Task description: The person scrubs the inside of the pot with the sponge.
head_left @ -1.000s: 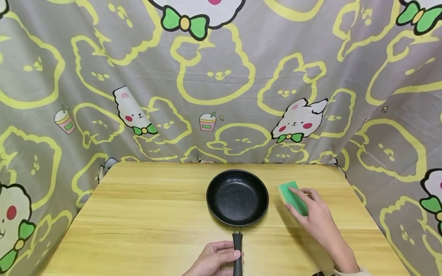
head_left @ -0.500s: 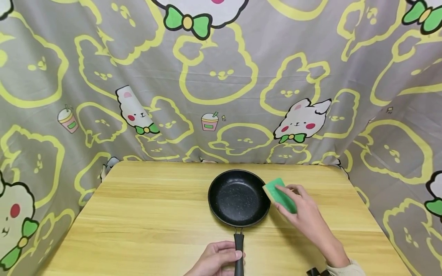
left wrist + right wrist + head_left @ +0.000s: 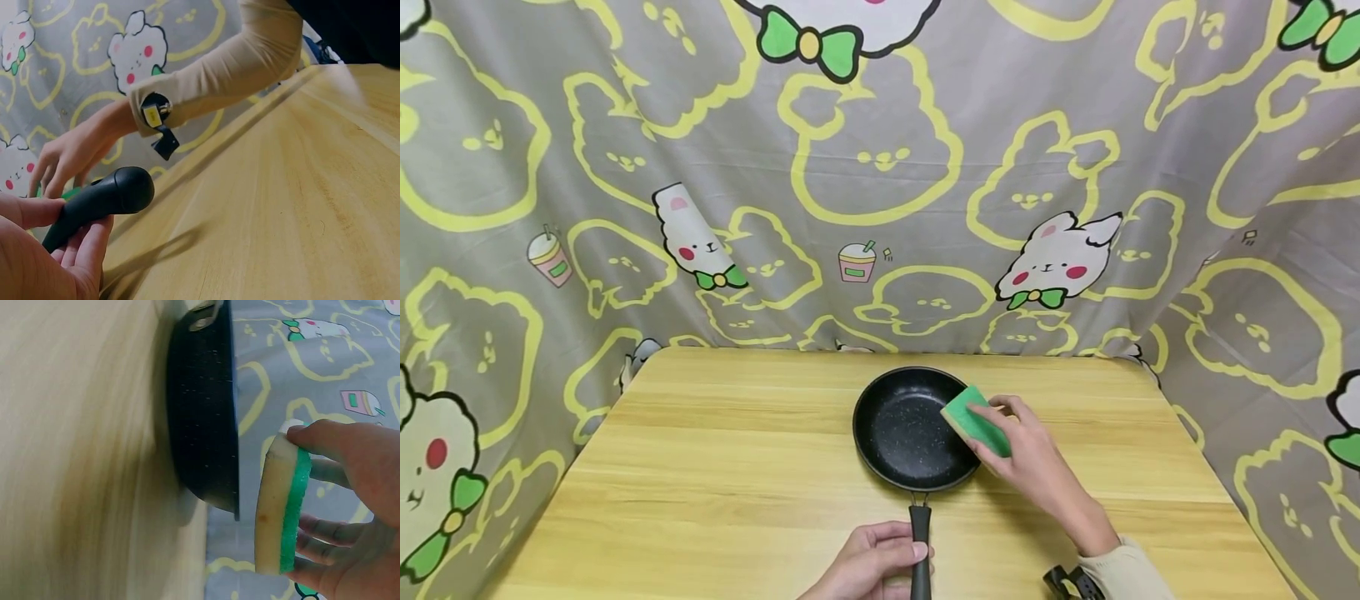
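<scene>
A black speckled frying pan [image 3: 910, 429] sits on the wooden table, its handle [image 3: 920, 533] pointing toward the person. My left hand [image 3: 872, 560] grips that handle, thumb across the top; the handle's rounded end [image 3: 134, 189] shows in the left wrist view. My right hand [image 3: 1030, 442] holds a sponge [image 3: 977, 421] with a green top and a pale yellow underside. In the head view the sponge overlaps the pan's right rim. Seen from the right wrist, the sponge [image 3: 281, 506] is pinched by its edges, apart from the pan [image 3: 203, 412] and above its rim.
The wooden table [image 3: 700, 467] reaches back to a grey curtain [image 3: 880, 192] with yellow cartoon outlines, which also hangs at both sides. A dark device [image 3: 1071, 583] is strapped at the right sleeve [image 3: 1123, 571].
My right hand has carried the sponge leftward, from beside the pan to over its right rim. The left hand keeps its grip on the handle, and the pan stays put.
</scene>
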{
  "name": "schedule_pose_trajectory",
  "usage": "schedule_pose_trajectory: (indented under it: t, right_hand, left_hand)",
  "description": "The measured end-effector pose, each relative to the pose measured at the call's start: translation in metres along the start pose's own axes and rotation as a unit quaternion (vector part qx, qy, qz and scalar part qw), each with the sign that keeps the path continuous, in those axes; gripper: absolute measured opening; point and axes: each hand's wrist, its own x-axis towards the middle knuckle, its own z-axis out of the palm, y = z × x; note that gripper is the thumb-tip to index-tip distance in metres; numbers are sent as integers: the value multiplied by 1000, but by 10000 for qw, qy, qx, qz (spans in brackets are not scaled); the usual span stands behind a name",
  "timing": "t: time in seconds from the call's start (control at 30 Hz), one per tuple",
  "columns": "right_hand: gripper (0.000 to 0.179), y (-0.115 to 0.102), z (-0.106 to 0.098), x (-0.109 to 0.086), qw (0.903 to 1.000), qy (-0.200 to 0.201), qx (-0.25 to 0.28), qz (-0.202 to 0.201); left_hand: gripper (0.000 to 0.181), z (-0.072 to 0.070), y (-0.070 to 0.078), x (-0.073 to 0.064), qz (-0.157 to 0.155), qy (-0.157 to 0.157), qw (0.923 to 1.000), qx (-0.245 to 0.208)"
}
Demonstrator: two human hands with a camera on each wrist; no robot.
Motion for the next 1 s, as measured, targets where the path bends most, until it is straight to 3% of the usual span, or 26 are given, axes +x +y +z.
schedule_pose_trajectory:
  t: [0.5, 1.0]
  right_hand:
    - [47, -5, 16, 14, 9960, -701, -470, -296]
    - [39, -9, 27, 31, 9887, -1328, -528, -456]
  left_hand:
    - [36, 1, 0, -1, 20, -64, 10000, 17]
    - [37, -3, 1, -1, -106, -371, 9992, -130]
